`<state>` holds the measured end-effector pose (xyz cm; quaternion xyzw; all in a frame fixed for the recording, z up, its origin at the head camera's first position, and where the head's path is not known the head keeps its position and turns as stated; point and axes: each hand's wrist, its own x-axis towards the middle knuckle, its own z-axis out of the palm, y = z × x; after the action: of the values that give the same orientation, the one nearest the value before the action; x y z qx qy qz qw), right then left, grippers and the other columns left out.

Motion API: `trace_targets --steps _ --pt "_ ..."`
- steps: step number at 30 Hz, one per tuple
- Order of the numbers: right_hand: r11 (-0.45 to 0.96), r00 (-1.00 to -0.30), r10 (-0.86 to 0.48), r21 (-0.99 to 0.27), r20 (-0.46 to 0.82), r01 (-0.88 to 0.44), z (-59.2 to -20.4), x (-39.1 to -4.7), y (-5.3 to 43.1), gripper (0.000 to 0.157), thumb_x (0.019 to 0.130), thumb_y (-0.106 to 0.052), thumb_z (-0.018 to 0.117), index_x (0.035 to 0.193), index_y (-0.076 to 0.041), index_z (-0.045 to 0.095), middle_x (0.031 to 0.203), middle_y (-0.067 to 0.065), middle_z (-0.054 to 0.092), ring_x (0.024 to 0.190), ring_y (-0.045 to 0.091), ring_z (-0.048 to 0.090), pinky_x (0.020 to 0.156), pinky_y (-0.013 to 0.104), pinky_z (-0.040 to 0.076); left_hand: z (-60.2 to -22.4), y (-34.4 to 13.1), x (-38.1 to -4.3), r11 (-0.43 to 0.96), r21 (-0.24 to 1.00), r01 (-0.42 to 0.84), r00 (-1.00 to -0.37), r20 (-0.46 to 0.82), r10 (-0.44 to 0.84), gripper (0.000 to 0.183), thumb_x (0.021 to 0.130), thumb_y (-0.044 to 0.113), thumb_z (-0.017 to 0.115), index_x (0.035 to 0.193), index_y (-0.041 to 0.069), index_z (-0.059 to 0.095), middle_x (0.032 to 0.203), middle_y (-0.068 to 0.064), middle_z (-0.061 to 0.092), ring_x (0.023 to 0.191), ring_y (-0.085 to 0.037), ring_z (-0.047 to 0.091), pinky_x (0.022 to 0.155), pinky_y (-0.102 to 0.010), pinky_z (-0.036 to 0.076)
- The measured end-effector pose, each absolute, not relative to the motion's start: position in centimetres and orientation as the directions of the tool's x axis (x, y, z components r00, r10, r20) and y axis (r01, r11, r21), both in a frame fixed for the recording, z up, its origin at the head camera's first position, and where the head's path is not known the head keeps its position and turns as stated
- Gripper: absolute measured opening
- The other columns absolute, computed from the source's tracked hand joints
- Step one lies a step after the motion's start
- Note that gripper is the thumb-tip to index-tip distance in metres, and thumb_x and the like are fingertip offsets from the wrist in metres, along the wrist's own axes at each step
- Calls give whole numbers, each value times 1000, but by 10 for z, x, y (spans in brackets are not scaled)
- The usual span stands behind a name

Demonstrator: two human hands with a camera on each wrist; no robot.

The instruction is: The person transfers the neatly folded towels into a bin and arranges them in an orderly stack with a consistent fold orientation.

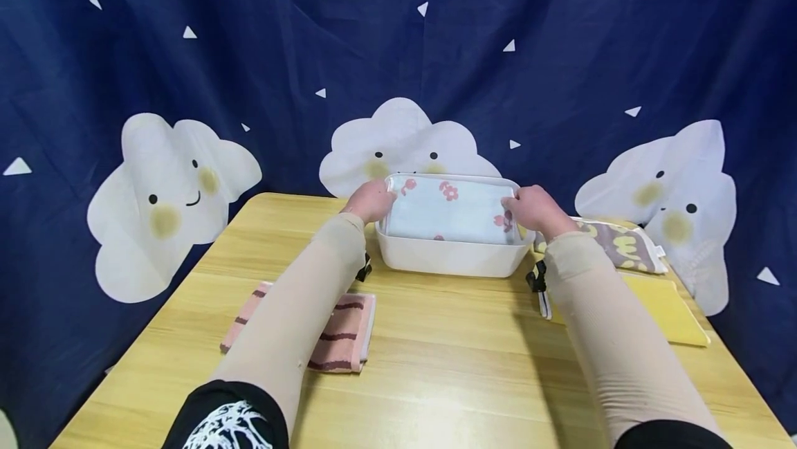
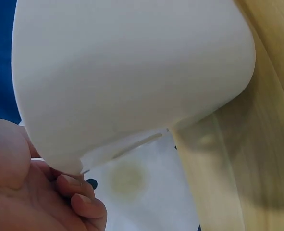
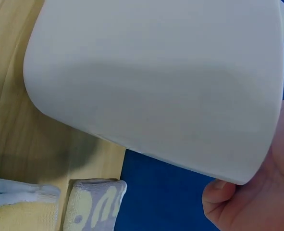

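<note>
A white plastic bin [image 1: 451, 259] stands near the far edge of the table. Inside it lies a folded pale blue towel [image 1: 429, 211] with pink flowers. My left hand [image 1: 371, 200] grips the bin's left end at the rim. In the left wrist view its fingers [image 2: 86, 204] curl round the far corner of the white wall. At the opposite end, my right hand [image 1: 535, 209] grips the rim, thumb side over the inside beside the towel. The right wrist view shows a curled fingertip [image 3: 217, 191] at the bin's lower corner.
On the wooden table [image 1: 436, 352], a folded pink towel [image 1: 342, 335] with dark stripes lies left, partly under my left forearm. To the right are a grey towel [image 1: 623, 245] with yellow lettering and a yellow towel [image 1: 666, 307]. A blue cloud-patterned curtain [image 1: 398, 41] hangs behind.
</note>
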<state>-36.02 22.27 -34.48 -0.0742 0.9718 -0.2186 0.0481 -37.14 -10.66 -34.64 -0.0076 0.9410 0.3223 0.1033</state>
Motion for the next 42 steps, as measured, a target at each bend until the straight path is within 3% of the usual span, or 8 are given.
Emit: trace_targets --steps 12,15,18,24,27,34,38,42 --pt "934 -990 -141 -334 -12 -129 -345 -359 224 38 105 -29 45 79 -2 56 101 22 51 106 37 42 92 50 39 -347 -95 -367 922 384 50 -995 -64 80 27 104 32 56 106 6 64 99 -7 63 89 -23 60 80 -38 50" --pt "927 -991 -131 -352 10 -126 -348 -357 225 34 103 -27 45 85 -1 59 104 20 48 105 36 41 90 50 40 -350 -97 -368 920 387 66 -994 -50 93 25 104 29 56 111 5 63 106 -7 63 94 -22 59 86 -39 50" --pt "920 -991 -121 -370 49 -130 -354 -355 226 35 101 -24 45 109 5 63 116 26 48 111 41 45 97 54 40 -353 -100 -369 912 401 84 -994 -35 106 27 103 25 56 119 4 61 117 -9 63 104 -24 58 94 -41 48" --pt "888 -994 -20 -455 110 -69 -364 -353 225 59 96 -20 49 147 9 37 141 35 29 118 50 47 105 60 36 -359 -104 -369 898 430 95 -994 -14 112 34 102 23 56 130 3 56 128 -11 61 111 -26 58 99 -42 46" --pt "877 -994 26 -480 104 -27 -370 -355 227 65 93 -15 47 150 11 30 141 38 28 120 53 45 105 61 36 -361 -106 -371 892 443 91 -993 -23 113 36 103 24 55 133 4 54 128 -11 60 108 -24 57 98 -40 47" --pt "860 -998 16 -510 56 -14 -376 -356 237 42 89 -6 44 127 10 54 122 34 58 110 46 54 100 57 41 -361 -109 -372 856 508 98 -988 -55 146 39 103 25 57 136 5 50 124 -11 59 106 -24 57 98 -40 46" --pt "821 -999 32 -571 24 13 -376 -355 236 47 90 -8 45 135 6 53 127 31 58 112 45 53 102 56 41 -362 -116 -369 820 552 150 -978 -39 204 43 103 26 57 139 6 46 118 -11 57 105 -25 55 98 -42 45" --pt "790 -999 51 -612 -5 44 -378 -355 235 51 92 -7 45 142 5 48 133 31 55 116 45 51 104 56 40 -364 -127 -358 794 559 239 -955 -15 298 55 102 31 59 148 7 39 136 -12 49 121 -26 51 105 -43 41"
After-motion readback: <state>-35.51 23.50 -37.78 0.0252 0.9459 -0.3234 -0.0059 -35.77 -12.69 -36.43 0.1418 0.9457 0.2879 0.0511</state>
